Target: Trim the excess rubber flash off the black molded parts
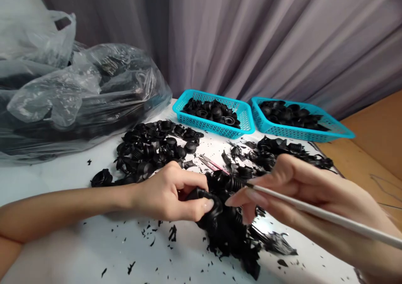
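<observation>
My left hand is closed around a black ribbed rubber part, thumb on top and fingers behind it. To its right, my right hand holds a thin white rod-like tool with a dark tip. The rod lies along the fingers, its tip pointing left toward the black parts. I cannot tell exactly what kind of tool it is. Beneath both hands spreads a heap of black rubber pieces and torn scraps. Small scissors or snips with pink handles lie partly hidden just beyond the hands.
Behind the hands stand two blue perforated baskets of black parts. Piles of ribbed parts lie left and right on the white table, strewn with trimmings. A large clear plastic bag bulges at the left, before a grey curtain.
</observation>
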Available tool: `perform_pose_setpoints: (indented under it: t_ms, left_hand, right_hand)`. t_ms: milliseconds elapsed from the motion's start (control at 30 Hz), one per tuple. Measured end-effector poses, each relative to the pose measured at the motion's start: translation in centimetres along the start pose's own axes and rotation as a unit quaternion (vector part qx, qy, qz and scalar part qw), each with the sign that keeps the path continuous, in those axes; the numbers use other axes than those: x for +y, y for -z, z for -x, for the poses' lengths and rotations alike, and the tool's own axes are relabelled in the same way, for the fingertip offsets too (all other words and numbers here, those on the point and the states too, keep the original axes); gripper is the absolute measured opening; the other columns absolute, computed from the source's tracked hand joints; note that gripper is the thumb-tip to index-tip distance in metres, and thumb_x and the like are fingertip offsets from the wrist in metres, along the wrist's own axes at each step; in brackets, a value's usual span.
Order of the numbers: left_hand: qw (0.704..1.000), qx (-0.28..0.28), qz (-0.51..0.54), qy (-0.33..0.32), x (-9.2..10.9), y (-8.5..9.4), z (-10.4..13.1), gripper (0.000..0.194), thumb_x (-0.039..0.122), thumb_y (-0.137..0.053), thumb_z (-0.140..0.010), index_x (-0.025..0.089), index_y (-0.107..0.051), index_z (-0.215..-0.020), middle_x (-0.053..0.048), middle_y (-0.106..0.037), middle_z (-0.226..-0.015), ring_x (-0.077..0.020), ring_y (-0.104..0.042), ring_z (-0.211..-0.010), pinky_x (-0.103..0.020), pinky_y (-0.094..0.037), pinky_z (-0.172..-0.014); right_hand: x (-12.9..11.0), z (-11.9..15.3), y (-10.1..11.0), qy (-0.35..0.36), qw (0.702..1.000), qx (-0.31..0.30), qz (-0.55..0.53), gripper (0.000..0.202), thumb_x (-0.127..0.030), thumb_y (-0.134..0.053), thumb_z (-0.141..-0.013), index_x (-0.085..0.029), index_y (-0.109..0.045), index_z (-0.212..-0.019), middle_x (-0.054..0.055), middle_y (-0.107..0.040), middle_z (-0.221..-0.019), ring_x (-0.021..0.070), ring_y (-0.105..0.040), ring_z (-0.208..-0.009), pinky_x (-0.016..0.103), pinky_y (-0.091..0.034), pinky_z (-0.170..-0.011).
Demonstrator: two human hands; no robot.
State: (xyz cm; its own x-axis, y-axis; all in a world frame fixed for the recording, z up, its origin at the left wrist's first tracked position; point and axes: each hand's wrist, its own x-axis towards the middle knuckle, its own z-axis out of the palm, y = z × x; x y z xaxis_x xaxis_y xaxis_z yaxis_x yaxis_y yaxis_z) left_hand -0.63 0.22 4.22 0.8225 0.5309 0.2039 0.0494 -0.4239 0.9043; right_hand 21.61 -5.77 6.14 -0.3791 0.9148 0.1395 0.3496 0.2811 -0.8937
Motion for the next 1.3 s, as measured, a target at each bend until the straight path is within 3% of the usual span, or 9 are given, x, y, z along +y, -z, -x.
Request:
perform_pose_setpoints:
  t_ms: [67,267,433,567,700,833,1033,1200,1300]
  left_hand:
    - [1.0,0.0,0.001,0.012,0.2,0.0,0.1,0.022,0.014,-0.053,-0.076,0.015,-0.045,-0.056,0.01,-0.028,-0.044,-0.0025,-0.023,-0.038,-0.016,-0.017,-0.033]
    - [0.999,0.013,0.009,0.027,0.3,-0.2,0.2,0.025,0.015,-0.052,-0.077,0.014,-0.044,-0.054,0.009,-0.029,-0.044,-0.0026,-0.024,-0.039,-0.016,-0.017,-0.035]
    - [0.999,0.009,-0.003,0.034,0.5,-0.2,0.2,0.026,0.016,-0.051,-0.077,0.015,-0.041,-0.052,0.009,-0.028,-0.044,-0.0025,-0.024,-0.039,-0.016,-0.017,-0.035]
    - [0.999,0.018,0.0,0.033,0.6,-0.2,0.2,0.024,0.015,-0.051,-0.077,0.015,-0.043,-0.054,0.009,-0.027,-0.043,-0.0023,-0.023,-0.038,-0.015,-0.017,-0.034]
    - [0.999,0.016,0.001,0.049,0.6,-0.3,0.3,0.024,0.015,-0.051,-0.077,0.014,-0.044,-0.054,0.009,-0.028,-0.044,-0.0025,-0.024,-0.039,-0.015,-0.018,-0.035]
    - [0.998,0.015,-0.003,0.061,0.5,-0.3,0.3,0.023,0.015,-0.051,-0.077,0.014,-0.045,-0.055,0.009,-0.028,-0.045,-0.0028,-0.024,-0.04,-0.016,-0.018,-0.036]
    - [0.998,0.011,-0.012,0.067,0.5,-0.3,0.2,0.024,0.016,-0.051,-0.078,0.015,-0.045,-0.055,0.009,-0.029,-0.045,-0.0031,-0.025,-0.04,-0.017,-0.019,-0.036]
    - [0.997,0.015,-0.02,0.076,0.2,-0.4,0.3,0.022,0.017,-0.051,-0.077,0.014,-0.047,-0.056,0.009,-0.028,-0.045,-0.0035,-0.024,-0.04,-0.017,-0.018,-0.036]
    - [0.996,0.026,-0.041,0.08,-0.2,-0.8,0.3,0.022,0.017,-0.051,-0.077,0.014,-0.047,-0.056,0.009,-0.027,-0.046,-0.0038,-0.023,-0.041,-0.018,-0.017,-0.037]
  right_hand:
    - [0.0,0.0,-0.3,0.026,0.999,0.011,0.03,0.008,-0.025,-0.062,-0.085,-0.024,-0.063,-0.077,0.0,-0.073,-0.067,0.0142,-0.066,-0.052,0.019,-0.046,-0.038]
    - [-0.4,-0.3,-1.5,0.037,0.998,0.052,0.025,0.008,-0.027,-0.071,-0.077,-0.024,-0.069,-0.07,0.001,-0.075,-0.092,0.0133,-0.068,-0.059,0.021,-0.055,-0.053]
    - [-0.4,-0.5,-2.2,-0.008,0.999,0.053,-0.004,0.016,-0.025,-0.068,-0.079,-0.022,-0.067,-0.064,0.0,-0.076,-0.088,0.013,-0.068,-0.06,0.021,-0.054,-0.053]
    - [-0.4,-0.3,-2.2,-0.006,0.998,0.055,0.007,0.018,-0.026,-0.068,-0.08,-0.021,-0.067,-0.063,0.002,-0.076,-0.086,0.0142,-0.066,-0.057,0.022,-0.052,-0.046]
    - [-0.7,-0.2,-2.3,-0.012,0.998,0.062,0.015,0.019,-0.03,-0.067,-0.08,-0.022,-0.068,-0.062,0.001,-0.076,-0.08,0.0166,-0.068,-0.059,0.026,-0.057,-0.055]
    - [-1.1,-0.4,-2.7,-0.052,0.996,0.072,0.021,0.02,-0.032,-0.066,-0.079,-0.024,-0.067,-0.061,-0.001,-0.075,-0.079,0.0153,-0.067,-0.058,0.024,-0.056,-0.055]
    - [-1.2,-0.5,-2.6,-0.047,0.996,0.071,0.018,0.023,-0.031,-0.065,-0.08,-0.025,-0.063,-0.058,-0.002,-0.075,-0.079,0.016,-0.069,-0.061,0.024,-0.056,-0.057]
    - [-0.6,-0.3,-3.0,-0.006,0.996,0.072,0.048,0.017,-0.025,-0.064,-0.081,-0.027,-0.067,-0.065,-0.004,-0.075,-0.077,0.0142,-0.069,-0.059,0.021,-0.056,-0.056]
    - [-0.1,-0.5,-3.9,0.007,0.989,0.111,0.093,0.012,-0.022,-0.062,-0.082,-0.027,-0.071,-0.077,-0.004,-0.075,-0.078,0.0114,-0.067,-0.053,0.018,-0.054,-0.051]
